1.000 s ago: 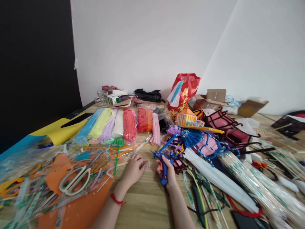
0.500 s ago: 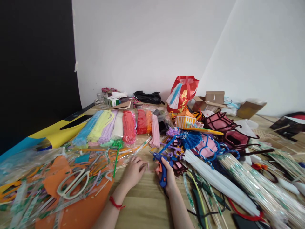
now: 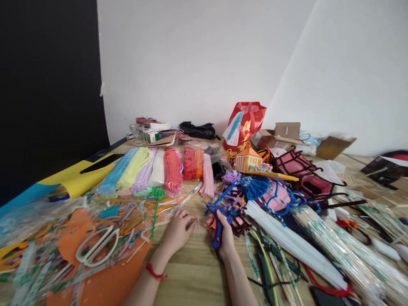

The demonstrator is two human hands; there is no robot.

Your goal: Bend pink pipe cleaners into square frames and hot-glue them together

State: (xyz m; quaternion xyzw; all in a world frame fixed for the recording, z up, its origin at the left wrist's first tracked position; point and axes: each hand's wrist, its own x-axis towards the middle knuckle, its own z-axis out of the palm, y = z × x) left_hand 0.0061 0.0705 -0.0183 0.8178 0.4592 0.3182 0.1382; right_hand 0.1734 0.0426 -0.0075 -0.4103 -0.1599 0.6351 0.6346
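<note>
My right hand (image 3: 224,233) is wrapped round a blue hot glue gun (image 3: 217,229) with an orange trigger, its nozzle pointing up and left above the table. Just to its left, my left hand (image 3: 180,229), with a red string at the wrist, pinches a short pink pipe cleaner piece (image 3: 198,222) between thumb and forefinger. The nozzle and the pink piece are apart. A bundle of pink pipe cleaners (image 3: 208,176) lies beyond both hands.
White-handled scissors (image 3: 97,248) rest on orange felt (image 3: 108,280) among scraps at left. Bundled pipe cleaners (image 3: 172,170) line the back. Blue and pink craft pieces (image 3: 274,193), white pipe cleaners (image 3: 296,242) and bagged sticks (image 3: 338,250) crowd the right. A red bag (image 3: 245,125) stands behind.
The glue gun in my right hand has shifted slightly and turned a little. My left hand stays nearly in place with the pink piece.
</note>
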